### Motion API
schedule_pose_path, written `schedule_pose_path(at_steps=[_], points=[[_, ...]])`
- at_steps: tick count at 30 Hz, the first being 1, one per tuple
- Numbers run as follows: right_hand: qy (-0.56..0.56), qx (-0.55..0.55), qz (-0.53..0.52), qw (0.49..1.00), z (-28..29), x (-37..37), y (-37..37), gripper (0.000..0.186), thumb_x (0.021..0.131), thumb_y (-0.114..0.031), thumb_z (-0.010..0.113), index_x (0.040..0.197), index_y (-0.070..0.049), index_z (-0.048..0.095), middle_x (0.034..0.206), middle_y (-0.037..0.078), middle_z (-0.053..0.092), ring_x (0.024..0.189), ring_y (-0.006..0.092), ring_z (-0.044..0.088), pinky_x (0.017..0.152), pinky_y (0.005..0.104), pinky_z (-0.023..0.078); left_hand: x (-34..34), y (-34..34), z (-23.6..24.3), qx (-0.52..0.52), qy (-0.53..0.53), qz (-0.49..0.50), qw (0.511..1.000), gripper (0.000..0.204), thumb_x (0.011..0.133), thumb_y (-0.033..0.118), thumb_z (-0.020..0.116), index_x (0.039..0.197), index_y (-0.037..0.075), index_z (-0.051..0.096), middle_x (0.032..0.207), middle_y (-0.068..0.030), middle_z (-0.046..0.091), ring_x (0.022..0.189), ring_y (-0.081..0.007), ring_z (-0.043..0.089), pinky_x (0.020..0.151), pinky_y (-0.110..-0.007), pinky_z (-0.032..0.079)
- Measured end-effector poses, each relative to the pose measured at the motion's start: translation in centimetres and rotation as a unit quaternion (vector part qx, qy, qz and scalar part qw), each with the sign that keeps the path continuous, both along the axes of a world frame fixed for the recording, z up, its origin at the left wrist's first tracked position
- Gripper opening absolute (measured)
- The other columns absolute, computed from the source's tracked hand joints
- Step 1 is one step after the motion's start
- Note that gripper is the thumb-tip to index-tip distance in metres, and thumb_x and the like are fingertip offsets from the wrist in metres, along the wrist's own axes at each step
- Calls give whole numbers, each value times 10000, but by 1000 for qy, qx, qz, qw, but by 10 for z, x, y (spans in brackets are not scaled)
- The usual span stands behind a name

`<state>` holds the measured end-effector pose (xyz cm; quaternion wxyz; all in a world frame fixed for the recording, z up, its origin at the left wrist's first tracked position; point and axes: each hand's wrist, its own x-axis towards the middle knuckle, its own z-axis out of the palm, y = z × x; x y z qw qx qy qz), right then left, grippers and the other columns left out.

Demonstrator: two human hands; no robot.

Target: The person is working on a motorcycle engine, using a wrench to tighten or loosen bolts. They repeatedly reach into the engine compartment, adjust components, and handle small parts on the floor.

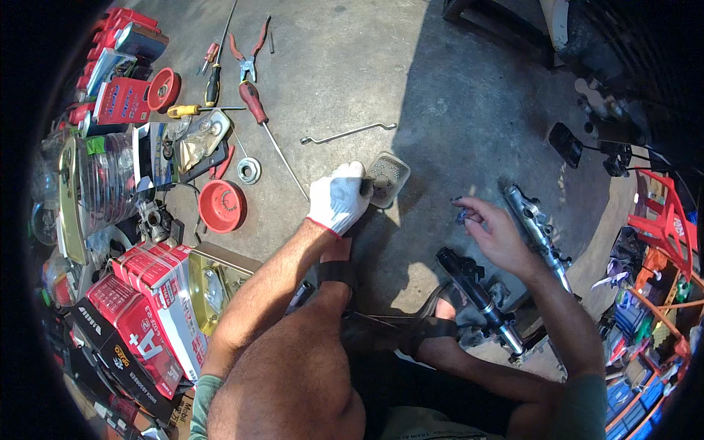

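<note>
My left hand (339, 198), in a white glove with grey fingertips, is closed on the near left edge of a small clear plastic tub (393, 174). Many tiny shiny balls lie in the tub. To the right, my bare right hand (493, 233) has its fingertips pinched together, darkened with grease. Something small and dark bluish shows at those fingers, too small to name. Near that hand lie a black and silver fork leg (477, 293) and a silver fork leg (532, 220). Beyond the tub, a double-ended ring spanner (348, 133) rests on the concrete floor.
A red-handled screwdriver (254, 104), pliers (249, 55), a metal ring (248, 171) and a red bowl (220, 206) lie at left. Red and white boxes (154, 308) stack at lower left. A phone (565, 144) sits at right, near a red plastic frame (669, 224).
</note>
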<state>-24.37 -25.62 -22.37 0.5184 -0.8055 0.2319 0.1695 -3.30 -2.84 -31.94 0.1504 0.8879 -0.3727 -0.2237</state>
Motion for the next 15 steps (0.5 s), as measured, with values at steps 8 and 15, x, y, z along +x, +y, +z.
schedule_pose_path(at_steps=[8,15], points=[[9,-9,3,1000,-2,6,6,386,967,-15,571,1352,8,570,1001,128,640,878,207,645,804,353,530,16,1,-21,-60,-15,41,997,243,883,299,709,949,72,656,906,-192,703,805,-378,715,721,-470,573],[9,-24,17,1000,-13,7,13,348,970,-39,567,1315,9,585,1057,160,657,970,287,668,868,394,528,24,5,-3,-52,205,125,969,228,975,246,633,1026,30,685,893,-210,700,730,-351,721,677,-445,576]])
